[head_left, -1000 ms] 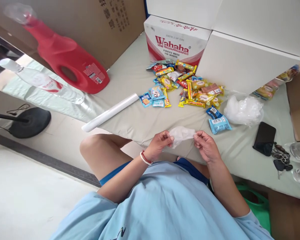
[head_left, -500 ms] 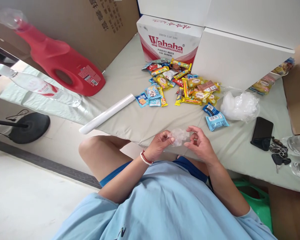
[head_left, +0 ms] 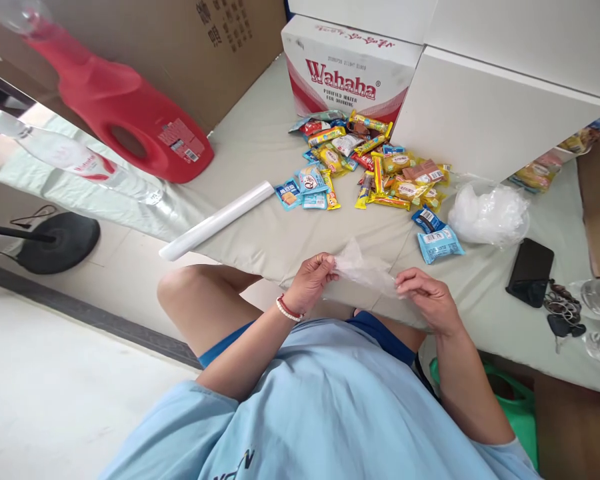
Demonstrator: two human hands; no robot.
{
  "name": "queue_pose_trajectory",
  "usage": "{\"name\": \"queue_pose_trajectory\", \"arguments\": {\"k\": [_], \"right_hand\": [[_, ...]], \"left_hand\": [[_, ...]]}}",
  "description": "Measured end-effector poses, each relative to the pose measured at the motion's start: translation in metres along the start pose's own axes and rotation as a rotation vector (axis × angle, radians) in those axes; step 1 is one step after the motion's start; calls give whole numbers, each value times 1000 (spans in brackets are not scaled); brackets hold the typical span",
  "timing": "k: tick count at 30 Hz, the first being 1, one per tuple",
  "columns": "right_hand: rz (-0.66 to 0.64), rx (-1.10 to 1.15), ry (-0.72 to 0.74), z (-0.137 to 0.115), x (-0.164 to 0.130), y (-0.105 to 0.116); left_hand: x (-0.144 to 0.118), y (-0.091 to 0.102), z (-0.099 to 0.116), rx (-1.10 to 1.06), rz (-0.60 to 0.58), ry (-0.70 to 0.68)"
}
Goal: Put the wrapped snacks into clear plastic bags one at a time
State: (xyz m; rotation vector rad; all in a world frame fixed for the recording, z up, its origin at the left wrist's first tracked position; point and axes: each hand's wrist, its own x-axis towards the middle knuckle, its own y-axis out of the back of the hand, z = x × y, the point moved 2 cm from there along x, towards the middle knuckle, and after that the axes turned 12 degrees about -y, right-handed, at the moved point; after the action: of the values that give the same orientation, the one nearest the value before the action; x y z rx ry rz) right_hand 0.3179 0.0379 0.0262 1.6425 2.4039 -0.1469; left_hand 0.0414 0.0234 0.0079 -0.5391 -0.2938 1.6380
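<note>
— Grey-green cloth covers the table (head_left: 260,240), and brown cardboard stands behind it. What lies on top?

— Colourful snack packets in a loose heap (head_left: 370,167) sit before a white-and-red Wahaha carton (head_left: 350,77). A red plastic jug (head_left: 125,113) lies on its side at the left, and a white roll (head_left: 217,220) rests near the table's edge.

— And the hands?

— Both hold a thin, clear plastic bag (head_left: 363,270) just above the near edge. The left hand (head_left: 310,283) has its grip closed, pinching one end between thumb and fingertips. The right hand (head_left: 427,300) pinches the other end, lower, so the bag stretches slanting between them.

— Anything to the right?

— A crumpled pile of clear bags (head_left: 487,215), a black phone (head_left: 530,272) and a bunch of keys (head_left: 560,310).
</note>
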Motion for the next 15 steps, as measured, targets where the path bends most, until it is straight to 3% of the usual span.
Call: {"name": "queue_pose_trajectory", "arguments": {"k": [3, 7, 9, 13, 15], "right_hand": [[-73, -334, 29, 0, -4, 5], [123, -345, 86, -11, 2, 5], [129, -359, 129, -17, 10, -10], [2, -388, 185, -18, 33, -54], [29, -343, 158, -14, 43, -65]], "left_hand": [[2, 2, -1, -10, -14, -14], [3, 1, 1, 63, -45, -15], [2, -1, 1, 103, -67, -19], [-3, -6, -3, 158, -113, -39], [-7, -7, -5, 182, -144, -42]]}}
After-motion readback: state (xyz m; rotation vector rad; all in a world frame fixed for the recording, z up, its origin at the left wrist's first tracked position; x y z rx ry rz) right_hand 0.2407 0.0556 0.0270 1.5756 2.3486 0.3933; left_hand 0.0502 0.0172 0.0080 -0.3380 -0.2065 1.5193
